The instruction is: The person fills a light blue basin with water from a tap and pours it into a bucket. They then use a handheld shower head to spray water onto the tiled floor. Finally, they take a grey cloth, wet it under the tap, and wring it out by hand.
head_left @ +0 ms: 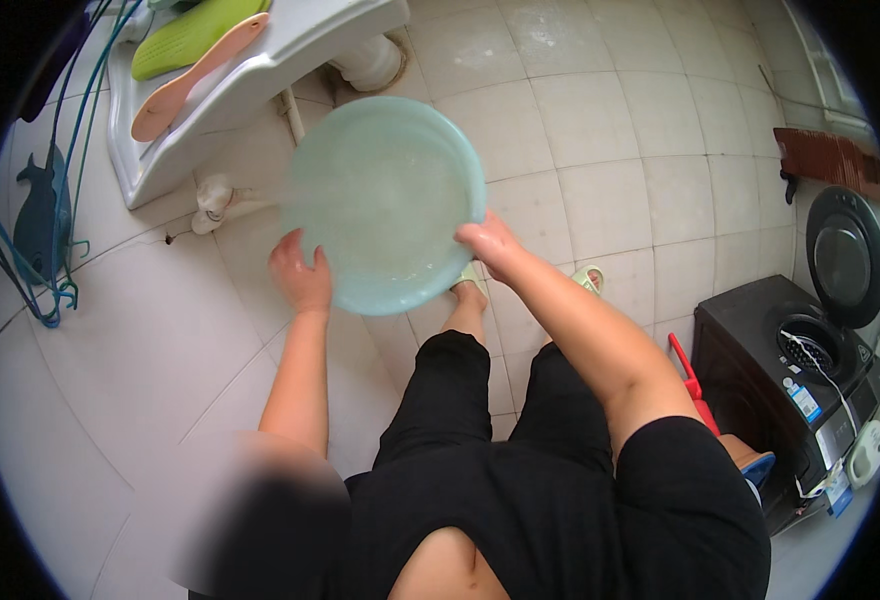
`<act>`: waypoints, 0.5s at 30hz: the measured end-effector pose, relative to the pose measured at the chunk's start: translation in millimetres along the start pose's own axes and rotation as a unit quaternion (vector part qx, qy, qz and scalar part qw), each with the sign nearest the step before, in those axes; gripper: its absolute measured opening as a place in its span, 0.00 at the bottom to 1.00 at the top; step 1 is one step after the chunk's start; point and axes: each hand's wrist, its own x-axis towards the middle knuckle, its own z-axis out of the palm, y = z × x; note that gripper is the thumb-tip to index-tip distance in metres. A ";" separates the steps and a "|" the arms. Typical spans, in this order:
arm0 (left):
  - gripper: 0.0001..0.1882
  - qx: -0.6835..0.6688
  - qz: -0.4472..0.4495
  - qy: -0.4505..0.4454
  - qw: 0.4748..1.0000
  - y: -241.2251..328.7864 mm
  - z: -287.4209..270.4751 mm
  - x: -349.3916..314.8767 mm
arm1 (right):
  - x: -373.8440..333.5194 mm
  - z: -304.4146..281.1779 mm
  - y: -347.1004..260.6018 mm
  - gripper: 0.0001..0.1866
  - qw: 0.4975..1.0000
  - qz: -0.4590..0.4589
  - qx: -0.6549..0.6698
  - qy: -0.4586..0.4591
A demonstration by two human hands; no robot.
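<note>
A round, pale turquoise plastic basin (473, 160) is up in front of me, its open side facing me. My left hand (301, 275) has its fingers at the basin's lower left rim, the thumb along the inside. On the right edge my right hand (490, 243) grips the rim, thumb over the top and the other fingers hidden behind the wall. A few shiny drops or bubbles show low in the basin; whether it holds water I cannot tell.
A white sink (290, 62) at the upper left carries a green slip-like item (188, 42) and a pink paddle (196, 82). Hangers (60, 290) hang on the left. A dark washing machine (750, 350) with its round lid up stands right, beside a red handle (685, 365).
</note>
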 end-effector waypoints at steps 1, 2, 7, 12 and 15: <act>0.21 0.025 -0.018 0.029 0.999 -0.2 -8.6 -2.1 | 4.7 2.6 -5.1 0.20 1.000 0.016 0.009 -0.013; 0.21 -0.096 -0.148 -0.034 0.984 -9.2 -6.5 -7.8 | 7.5 4.1 -9.0 0.19 0.999 0.029 0.018 -0.027; 0.20 -0.397 -0.505 -0.176 0.746 -17.1 7.4 -31.0 | 3.0 -10.1 -11.7 0.20 0.999 0.026 -0.007 -0.047; 0.18 -0.469 -0.498 -0.129 0.718 38.9 1.9 -51.5 | -14.9 -55.1 -15.9 0.24 0.999 -0.008 -0.016 -0.041; 0.17 -0.502 -0.486 -0.153 0.699 87.9 -7.0 -67.3 | -23.4 -105.9 -5.8 0.23 0.999 -0.032 -0.017 -0.033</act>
